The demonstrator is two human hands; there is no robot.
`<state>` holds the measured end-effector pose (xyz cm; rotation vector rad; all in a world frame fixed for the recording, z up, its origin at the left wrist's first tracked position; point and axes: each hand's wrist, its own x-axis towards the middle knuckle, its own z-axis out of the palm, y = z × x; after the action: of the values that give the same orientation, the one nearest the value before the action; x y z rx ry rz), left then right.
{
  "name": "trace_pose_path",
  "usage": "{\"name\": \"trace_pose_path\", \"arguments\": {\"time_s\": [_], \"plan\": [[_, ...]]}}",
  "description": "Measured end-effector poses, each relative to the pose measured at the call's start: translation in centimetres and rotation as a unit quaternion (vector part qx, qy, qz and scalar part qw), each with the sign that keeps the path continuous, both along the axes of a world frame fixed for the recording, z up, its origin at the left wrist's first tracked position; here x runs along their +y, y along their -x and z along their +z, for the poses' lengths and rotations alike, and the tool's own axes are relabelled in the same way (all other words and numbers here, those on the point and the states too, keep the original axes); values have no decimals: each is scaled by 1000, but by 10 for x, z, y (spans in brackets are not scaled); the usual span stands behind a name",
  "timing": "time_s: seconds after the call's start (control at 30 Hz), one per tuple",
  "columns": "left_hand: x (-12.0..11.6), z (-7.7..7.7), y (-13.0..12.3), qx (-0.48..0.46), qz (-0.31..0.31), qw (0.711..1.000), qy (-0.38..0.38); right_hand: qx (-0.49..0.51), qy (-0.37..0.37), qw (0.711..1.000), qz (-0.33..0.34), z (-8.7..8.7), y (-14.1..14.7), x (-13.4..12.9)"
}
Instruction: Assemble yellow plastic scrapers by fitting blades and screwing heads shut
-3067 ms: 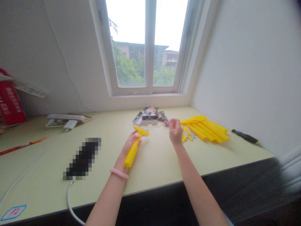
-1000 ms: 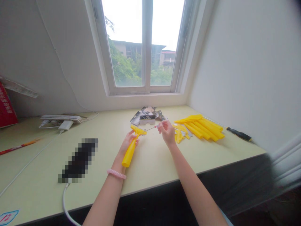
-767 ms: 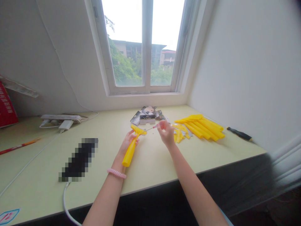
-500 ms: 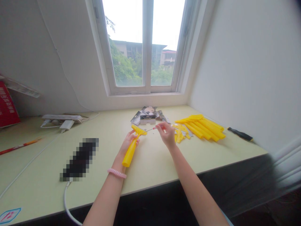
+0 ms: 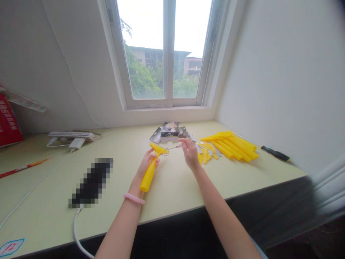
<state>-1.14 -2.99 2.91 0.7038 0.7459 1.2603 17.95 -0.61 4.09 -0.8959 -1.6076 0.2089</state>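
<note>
My left hand (image 5: 147, 162) is closed round a yellow scraper (image 5: 149, 174), its hollow handle pointing down toward me and its wide head at the top. In my right hand (image 5: 190, 153) is a thin screwdriver (image 5: 172, 148), pinched between the fingers, its shaft reaching left to the scraper's head. Whether the tip sits in a screw is too small to tell. Tiny screws lie on the table near the head. Just right of my right hand are flat yellow plastic pieces (image 5: 207, 153) mixed with grey blades.
Yellow handles (image 5: 233, 145) lie piled at the right, beside a black-handled screwdriver (image 5: 275, 153). Small printed boxes (image 5: 169, 136) stand below the window. Leftward are a power strip (image 5: 71, 135), a blurred dark device (image 5: 91, 183) on a white cable, and a red pencil-like stick (image 5: 23, 168).
My right hand's fingers have shifted and spread slightly on the screwdriver. The scraper in my left hand has barely moved.
</note>
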Motion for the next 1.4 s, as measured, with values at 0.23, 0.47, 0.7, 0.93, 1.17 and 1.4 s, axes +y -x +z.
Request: {"name": "trace_pose_path", "arguments": {"time_s": [0.23, 0.47, 0.7, 0.93, 1.17, 1.4], "plan": [[0, 1, 1, -17, -5, 1000, -11, 12, 56, 997, -48, -6, -2, 2], [5, -8, 2, 7, 16, 1000, -16, -22, 35, 999, -23, -6, 0, 4], [2, -8, 2, 48, 2, 999, -20, 2, 13, 999, -34, -2, 2, 3], [0, -7, 1, 63, -24, 997, -32, 8, 75, 992, -102, -7, -1, 3], [2, -7, 1, 54, -21, 998, -22, 4, 48, 998, -44, -9, -4, 9], [3, -9, 2, 74, -29, 997, -25, 10, 73, 996, -54, -6, -1, 3]]}}
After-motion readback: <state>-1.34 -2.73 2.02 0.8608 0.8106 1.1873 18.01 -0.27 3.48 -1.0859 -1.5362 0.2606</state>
